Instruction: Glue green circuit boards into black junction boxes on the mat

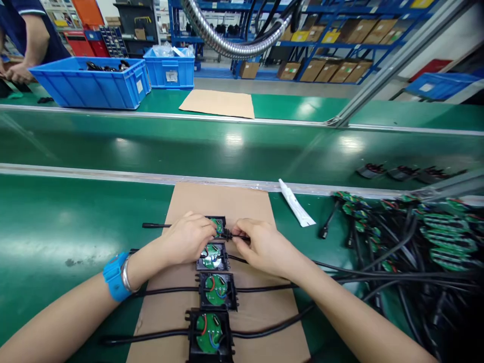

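Note:
Several black junction boxes with green circuit boards lie in a column on a brown cardboard sheet (230, 201), each with black cables running left and right. My left hand (188, 238) is closed over the farthest box (218, 225), fingers pinched at its right side. My right hand (260, 247) pinches the black cable (238, 236) at that box's right edge. Nearer to me lie a second box (212, 257), a third (217, 290) and a fourth (209, 333).
A white tube (296, 202) lies right of the cardboard. A heap of cabled green boards (416, 237) fills the right side. A green conveyor belt (227, 146) runs across. Beyond it stand blue bins (91, 83), a cardboard sheet (219, 103) and another person's arm (30, 45).

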A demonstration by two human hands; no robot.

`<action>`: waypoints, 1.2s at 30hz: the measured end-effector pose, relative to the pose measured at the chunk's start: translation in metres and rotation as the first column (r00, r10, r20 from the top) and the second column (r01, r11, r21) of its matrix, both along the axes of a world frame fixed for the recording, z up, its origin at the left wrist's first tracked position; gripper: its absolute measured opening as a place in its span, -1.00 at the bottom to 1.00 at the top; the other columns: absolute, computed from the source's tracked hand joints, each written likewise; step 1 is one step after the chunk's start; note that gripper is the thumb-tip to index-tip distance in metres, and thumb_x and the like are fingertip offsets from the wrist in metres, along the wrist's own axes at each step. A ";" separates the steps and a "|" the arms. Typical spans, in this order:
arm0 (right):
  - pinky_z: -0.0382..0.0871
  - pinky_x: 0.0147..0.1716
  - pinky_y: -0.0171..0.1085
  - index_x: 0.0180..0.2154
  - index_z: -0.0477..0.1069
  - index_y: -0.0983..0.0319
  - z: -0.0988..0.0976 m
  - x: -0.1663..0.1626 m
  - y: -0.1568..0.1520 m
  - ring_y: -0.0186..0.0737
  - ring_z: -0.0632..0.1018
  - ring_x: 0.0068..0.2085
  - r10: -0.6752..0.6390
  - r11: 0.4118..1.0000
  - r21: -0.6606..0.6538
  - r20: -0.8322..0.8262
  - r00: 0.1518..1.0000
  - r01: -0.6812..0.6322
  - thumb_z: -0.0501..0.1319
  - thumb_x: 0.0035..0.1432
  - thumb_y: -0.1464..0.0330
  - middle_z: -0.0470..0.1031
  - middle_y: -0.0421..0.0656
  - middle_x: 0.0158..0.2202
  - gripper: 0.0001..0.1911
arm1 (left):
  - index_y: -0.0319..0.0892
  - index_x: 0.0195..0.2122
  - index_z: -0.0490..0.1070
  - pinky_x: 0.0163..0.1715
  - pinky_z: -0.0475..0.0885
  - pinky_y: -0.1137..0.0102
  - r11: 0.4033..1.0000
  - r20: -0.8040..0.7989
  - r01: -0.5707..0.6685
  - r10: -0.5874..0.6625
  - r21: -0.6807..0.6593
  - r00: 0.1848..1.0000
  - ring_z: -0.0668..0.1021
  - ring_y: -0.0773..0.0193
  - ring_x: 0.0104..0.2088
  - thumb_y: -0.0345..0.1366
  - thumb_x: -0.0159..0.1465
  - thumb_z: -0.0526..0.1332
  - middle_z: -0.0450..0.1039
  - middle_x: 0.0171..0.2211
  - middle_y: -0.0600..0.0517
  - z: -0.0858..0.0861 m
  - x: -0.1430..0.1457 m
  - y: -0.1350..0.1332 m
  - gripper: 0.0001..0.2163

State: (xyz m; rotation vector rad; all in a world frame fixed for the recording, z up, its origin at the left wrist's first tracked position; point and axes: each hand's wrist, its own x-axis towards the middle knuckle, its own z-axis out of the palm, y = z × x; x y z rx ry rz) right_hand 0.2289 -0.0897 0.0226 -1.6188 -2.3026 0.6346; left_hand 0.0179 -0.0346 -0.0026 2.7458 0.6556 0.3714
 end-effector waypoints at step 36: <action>0.21 -0.44 -0.26 -0.48 0.36 0.25 -0.049 0.009 0.017 -0.24 0.32 -0.41 0.262 0.845 0.446 0.135 0.956 -0.295 -0.07 0.31 0.50 0.36 -0.12 -0.47 -0.64 | -0.21 -0.09 0.44 -0.27 0.30 0.25 0.992 -0.165 -0.079 0.094 0.094 0.982 0.45 0.13 -0.23 -0.53 0.13 0.07 0.46 -0.20 -0.04 -0.001 0.012 -0.009 -0.66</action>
